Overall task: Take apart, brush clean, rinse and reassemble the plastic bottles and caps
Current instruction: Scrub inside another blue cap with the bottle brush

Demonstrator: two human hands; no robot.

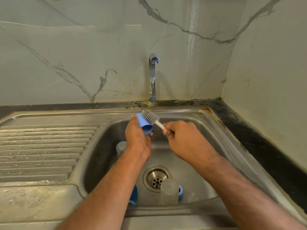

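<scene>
My left hand [137,136] grips a light blue plastic cap [144,124] above the sink basin, its open end turned toward me and to the right. My right hand [184,138] holds the white handle of a bottle brush, whose grey bristle head [150,117] lies against the far side of the cap. A clear plastic bottle [169,191] lies near the drain, with a blue cap [180,192] just behind it. Another clear bottle [121,147] lies at the basin's left, partly hidden by my left arm. A darker blue piece [133,195] peeks out under my left forearm.
The steel sink [207,130] has a round drain [157,178] at its bottom and a ribbed, wet drainboard [43,150] to the left. A chrome tap [152,77] stands behind the basin, with no water running. Dark counter edge [257,143] runs along the right wall.
</scene>
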